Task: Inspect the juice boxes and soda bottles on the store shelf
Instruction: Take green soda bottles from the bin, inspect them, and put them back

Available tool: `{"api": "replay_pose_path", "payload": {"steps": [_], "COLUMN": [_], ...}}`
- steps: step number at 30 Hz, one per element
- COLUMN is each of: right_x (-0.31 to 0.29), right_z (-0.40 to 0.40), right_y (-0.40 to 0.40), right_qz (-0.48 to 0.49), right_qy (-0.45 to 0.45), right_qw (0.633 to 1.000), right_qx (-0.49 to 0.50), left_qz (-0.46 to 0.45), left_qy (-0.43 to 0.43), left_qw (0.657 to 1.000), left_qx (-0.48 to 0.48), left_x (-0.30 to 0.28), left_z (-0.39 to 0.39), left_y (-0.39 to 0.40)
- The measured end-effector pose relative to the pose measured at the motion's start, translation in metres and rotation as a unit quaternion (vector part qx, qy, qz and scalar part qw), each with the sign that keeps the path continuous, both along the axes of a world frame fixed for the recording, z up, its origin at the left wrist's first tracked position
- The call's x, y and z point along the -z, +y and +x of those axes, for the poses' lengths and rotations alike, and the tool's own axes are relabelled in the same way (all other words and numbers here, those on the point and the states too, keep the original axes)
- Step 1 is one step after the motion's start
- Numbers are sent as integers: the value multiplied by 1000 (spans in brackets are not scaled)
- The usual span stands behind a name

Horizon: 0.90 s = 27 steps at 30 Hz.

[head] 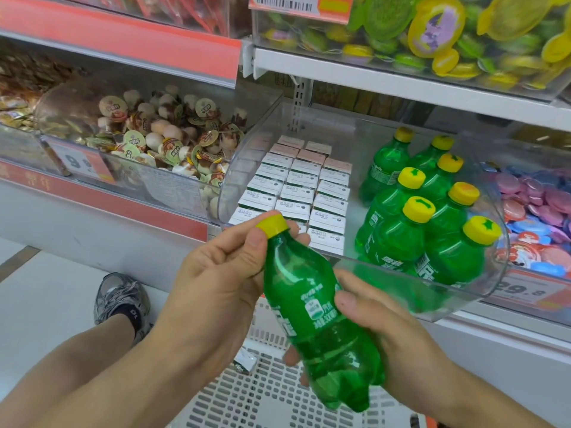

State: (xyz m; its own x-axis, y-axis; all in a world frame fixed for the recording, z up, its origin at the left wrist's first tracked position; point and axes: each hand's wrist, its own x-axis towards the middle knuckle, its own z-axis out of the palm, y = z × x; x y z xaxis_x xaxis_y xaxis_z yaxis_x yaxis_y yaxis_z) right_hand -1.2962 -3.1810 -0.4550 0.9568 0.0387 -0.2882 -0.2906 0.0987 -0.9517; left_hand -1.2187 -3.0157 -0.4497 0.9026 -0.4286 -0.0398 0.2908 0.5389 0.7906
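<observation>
Currently mid-inspection, soda stage; green bottle (312, 307) tilted at lower centre of frame, out of the clear bin (482, 291); left hand (222, 273) pinches its yellow cap (272, 225), right hand (392, 338) wraps the base; juice boxes (296, 193) sit centre, other bottles (426, 208) right; next probably turning it to read the label, then returning it upright.

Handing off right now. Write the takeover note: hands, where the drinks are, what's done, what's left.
Left hand grips the neck and yellow cap of one green soda bottle; right hand holds its lower body.
Bottle is tilted, out in front of the clear bin.
Other soda bottles stand at the bin's right; juice boxes sit in rows at its left.
Done: one bottle out for checking.
Left: probably return it, then check the rest.
</observation>
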Motion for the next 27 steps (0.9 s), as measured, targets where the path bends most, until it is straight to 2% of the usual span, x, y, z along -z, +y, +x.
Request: {"api": "replay_pose_path", "payload": {"steps": [4,6,8,12,18,22,25,27], "right_x": [18,13,7,3,1,0,1,0], "right_z": [0,1,0,1,2,1,-4,-6], "right_y": [-8,-6,-5,-2,-5,-2,-3,-3], "right_qz": [60,90,103,61,23,14,-29,-46], "right_qy": [19,-3,-32,-77,-117,-128,-124,-116], "right_qw": [998,996,993,991,987,981,978,978], "right_qx": [30,29,50,92,109,145,165,170], "left_qz": [142,213,244,234,173,193,214,217], "left_qy": [-55,-121,-145,-156,-112,-137,-165,-157], "left_qw": [988,967,953,956,978,971,960,962], "left_qx": [22,71,108,83,22,37,73,54], "left_x": [4,8,15,19,18,23,21,22], "left_z": [0,-4,-9,-13,-13,-12,-14,-15], "left_y": [1,3,3,-3,-6,-5,-6,-6]}}
